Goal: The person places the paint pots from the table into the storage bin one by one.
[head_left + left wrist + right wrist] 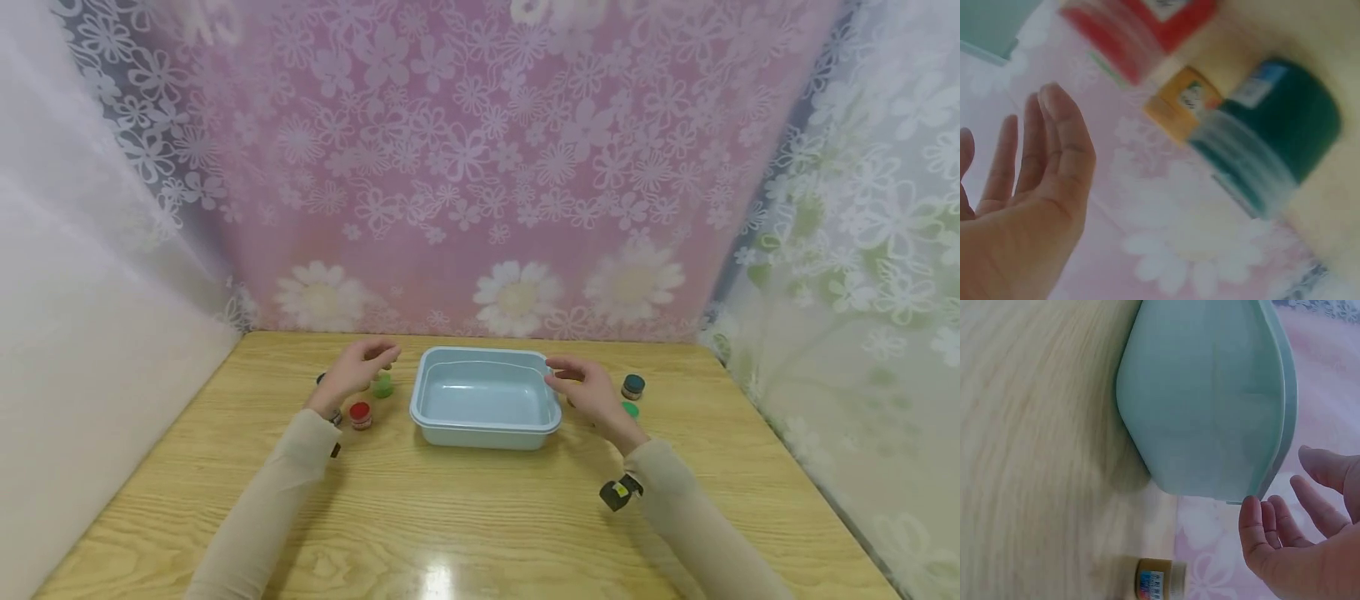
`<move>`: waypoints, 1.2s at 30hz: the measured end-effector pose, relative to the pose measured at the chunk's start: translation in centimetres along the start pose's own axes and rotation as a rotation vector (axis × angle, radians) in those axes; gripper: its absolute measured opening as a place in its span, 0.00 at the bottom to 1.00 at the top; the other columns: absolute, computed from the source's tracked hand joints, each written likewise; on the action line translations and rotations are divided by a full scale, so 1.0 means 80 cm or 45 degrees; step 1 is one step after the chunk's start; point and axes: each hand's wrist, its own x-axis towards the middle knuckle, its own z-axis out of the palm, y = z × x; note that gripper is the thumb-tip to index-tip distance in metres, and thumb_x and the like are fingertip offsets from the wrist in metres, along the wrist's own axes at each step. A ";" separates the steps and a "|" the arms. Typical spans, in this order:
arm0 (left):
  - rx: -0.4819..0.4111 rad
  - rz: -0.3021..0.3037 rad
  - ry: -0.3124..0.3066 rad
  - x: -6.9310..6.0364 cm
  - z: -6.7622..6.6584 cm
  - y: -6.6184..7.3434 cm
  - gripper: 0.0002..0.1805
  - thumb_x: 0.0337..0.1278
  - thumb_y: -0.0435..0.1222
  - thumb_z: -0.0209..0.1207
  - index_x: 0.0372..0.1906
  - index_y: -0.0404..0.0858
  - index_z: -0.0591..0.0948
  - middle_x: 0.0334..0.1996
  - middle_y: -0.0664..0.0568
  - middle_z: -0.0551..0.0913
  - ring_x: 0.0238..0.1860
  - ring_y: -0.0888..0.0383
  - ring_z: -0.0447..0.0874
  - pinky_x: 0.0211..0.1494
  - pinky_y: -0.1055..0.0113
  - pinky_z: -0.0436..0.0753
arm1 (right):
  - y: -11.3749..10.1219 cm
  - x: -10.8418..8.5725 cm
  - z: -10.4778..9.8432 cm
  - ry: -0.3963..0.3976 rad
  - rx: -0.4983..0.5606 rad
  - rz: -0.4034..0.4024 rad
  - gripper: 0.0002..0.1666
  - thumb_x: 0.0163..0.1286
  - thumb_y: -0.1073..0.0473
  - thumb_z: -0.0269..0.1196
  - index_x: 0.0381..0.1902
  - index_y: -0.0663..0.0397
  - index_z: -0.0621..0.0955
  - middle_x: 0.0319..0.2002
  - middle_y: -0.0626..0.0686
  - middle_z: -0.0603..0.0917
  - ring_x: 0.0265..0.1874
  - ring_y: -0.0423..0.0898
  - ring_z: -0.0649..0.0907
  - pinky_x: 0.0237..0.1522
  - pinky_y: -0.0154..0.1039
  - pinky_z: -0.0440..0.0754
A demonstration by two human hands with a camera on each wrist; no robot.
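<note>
A pale blue plastic basin (483, 437) stands on the wooden table, with nothing seen inside it. My left hand (352, 375) is raised to its left, above small paint jars, its fingers slightly bent and holding nothing. Below it are a red jar (361, 417) and a light green jar (383, 386); the left wrist view also has a dark green jar (1291, 119) and an orange-yellow jar (1185, 103). My right hand (592, 392) is at the basin's right rim, fingers loosely bent; whether the fingertips touch it, I cannot tell.
Right of the right hand sit a dark teal jar (633, 386) and a green-lidded jar (631, 409). A yellow-brown jar (1150, 579) stands near the basin in the right wrist view. Flowered curtain (465, 167) encloses the table (450, 517) at the back and sides.
</note>
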 end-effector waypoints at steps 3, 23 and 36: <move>-0.175 -0.040 -0.064 0.006 -0.006 -0.009 0.28 0.68 0.56 0.53 0.64 0.44 0.74 0.60 0.37 0.77 0.59 0.41 0.77 0.59 0.46 0.81 | 0.007 -0.003 -0.004 -0.013 0.025 0.011 0.26 0.71 0.55 0.63 0.65 0.52 0.76 0.65 0.58 0.75 0.62 0.57 0.74 0.56 0.52 0.81; 0.113 0.015 -0.153 -0.002 -0.024 -0.033 0.25 0.60 0.33 0.65 0.62 0.34 0.77 0.61 0.40 0.77 0.62 0.41 0.74 0.65 0.45 0.76 | 0.032 -0.001 -0.001 -0.170 0.463 0.195 0.37 0.68 0.60 0.65 0.72 0.56 0.65 0.67 0.66 0.70 0.52 0.47 0.82 0.49 0.43 0.87; 0.289 0.079 -0.222 -0.003 -0.012 -0.033 0.25 0.58 0.31 0.65 0.61 0.33 0.77 0.59 0.40 0.80 0.61 0.42 0.76 0.62 0.47 0.80 | 0.032 0.003 0.000 -0.189 0.501 0.210 0.37 0.69 0.61 0.65 0.73 0.55 0.65 0.66 0.67 0.70 0.55 0.53 0.81 0.47 0.43 0.88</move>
